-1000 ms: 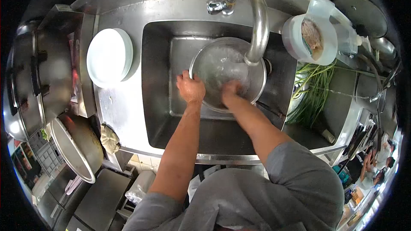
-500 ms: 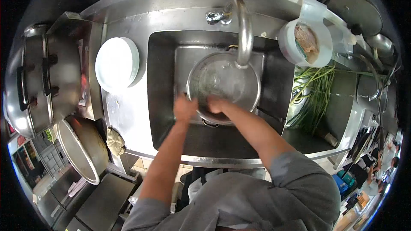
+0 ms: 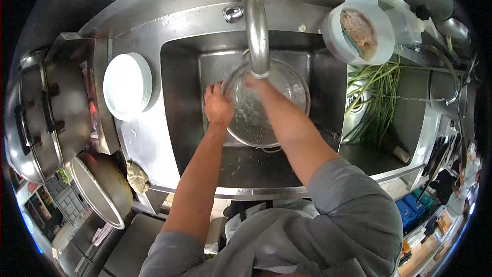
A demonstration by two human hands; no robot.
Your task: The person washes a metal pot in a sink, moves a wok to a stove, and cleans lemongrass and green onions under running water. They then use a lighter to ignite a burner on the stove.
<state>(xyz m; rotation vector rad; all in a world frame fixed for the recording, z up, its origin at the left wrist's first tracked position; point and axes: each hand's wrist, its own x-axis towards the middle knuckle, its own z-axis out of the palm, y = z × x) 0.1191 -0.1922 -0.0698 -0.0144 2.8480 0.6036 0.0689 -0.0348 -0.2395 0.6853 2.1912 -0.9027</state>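
Observation:
A wide round metal pot [image 3: 283, 115] with loop handles sits in the sink [image 3: 184, 97], with splashing water inside it. My left hand [image 3: 219, 106] grips the pot's left rim. Inside the pot, just below the curved faucet [image 3: 256, 31], is my right hand [image 3: 254, 85]. Motion blurs its fingers, and the spout partly covers that area, so I cannot make out whether it holds anything. Drops are scattered across the sink floor in front of the pot.
White plates [image 3: 125, 86] are stacked on the left counter, near a crumpled cloth [image 3: 137, 176]. To the right, a plastic container [image 3: 361, 36] holds what looks like meat in liquid. Long green stalks [image 3: 376, 102] lie in the second basin. Large pots [image 3: 66, 107] stand far left.
My right hand has moved up the pot toward the faucet. My left hand has shifted up along the left rim. The water is splashing more, and the view has shifted slightly.

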